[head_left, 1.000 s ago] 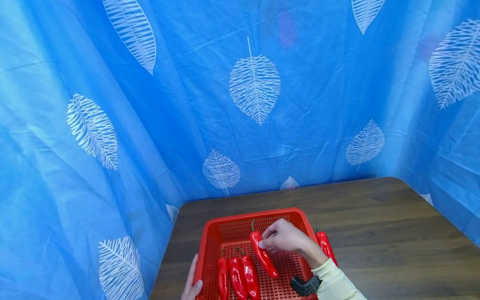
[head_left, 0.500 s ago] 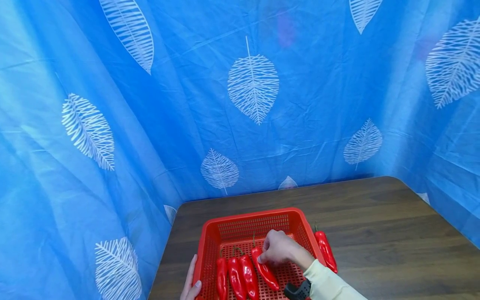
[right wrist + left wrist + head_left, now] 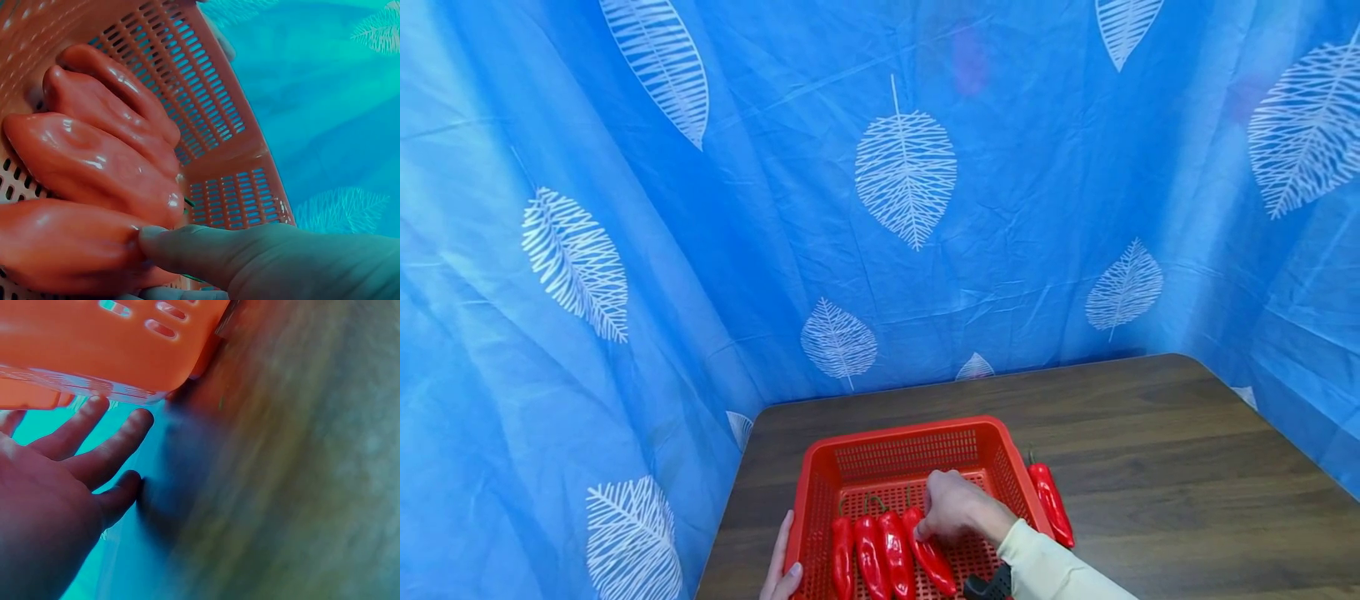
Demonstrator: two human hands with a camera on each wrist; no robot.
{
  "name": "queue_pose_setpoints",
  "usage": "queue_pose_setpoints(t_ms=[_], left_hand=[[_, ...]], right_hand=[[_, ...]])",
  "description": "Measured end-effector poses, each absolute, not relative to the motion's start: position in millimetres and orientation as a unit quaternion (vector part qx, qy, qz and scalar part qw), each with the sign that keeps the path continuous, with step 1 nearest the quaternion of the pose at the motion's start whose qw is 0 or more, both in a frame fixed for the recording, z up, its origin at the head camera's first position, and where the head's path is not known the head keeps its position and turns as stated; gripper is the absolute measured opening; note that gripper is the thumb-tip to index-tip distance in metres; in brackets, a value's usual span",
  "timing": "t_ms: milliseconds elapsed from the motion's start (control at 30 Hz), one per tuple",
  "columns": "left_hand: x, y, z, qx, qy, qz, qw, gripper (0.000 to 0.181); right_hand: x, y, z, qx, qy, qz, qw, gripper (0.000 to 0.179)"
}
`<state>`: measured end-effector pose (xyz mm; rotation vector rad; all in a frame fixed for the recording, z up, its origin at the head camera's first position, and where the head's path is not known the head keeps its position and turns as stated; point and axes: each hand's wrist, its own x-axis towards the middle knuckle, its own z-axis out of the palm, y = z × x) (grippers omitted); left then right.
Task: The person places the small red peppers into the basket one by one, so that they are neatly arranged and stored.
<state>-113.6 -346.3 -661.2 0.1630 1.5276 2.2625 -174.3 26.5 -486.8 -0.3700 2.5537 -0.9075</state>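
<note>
A red perforated plastic basket stands on the table. Inside it, three red peppers with green stems lie side by side: one pepper, a second pepper and a third pepper. Just right of these, my right hand pinches another red pepper low in the basket; in the right wrist view the thumb presses on its stem end. My left hand rests at the basket's left side, and the left wrist view shows its fingers straight and spread by the outer wall.
Outside the basket, one more red pepper lies on the wooden table against the right wall. A blue curtain with white leaf prints hangs behind and on both sides.
My right hand has lowered the pepper from above the basket floor down beside the other peppers, moving towards me. The left hand has stayed at the basket's side.
</note>
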Motion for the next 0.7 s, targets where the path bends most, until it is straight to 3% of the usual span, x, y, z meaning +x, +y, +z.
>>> queue_pose_setpoints(t_ms=[300,700], left_hand=[[-109,-346,-656,0.068,0.537,0.816,0.204,0.078],[-104,-340,-649,0.088,0.512,0.829,0.205,0.069]], right_hand=[[-174,27,-483,-0.118,0.899,-0.345,0.243,0.029],[-177,36,-472,-0.129,0.889,-0.367,0.24,0.023]])
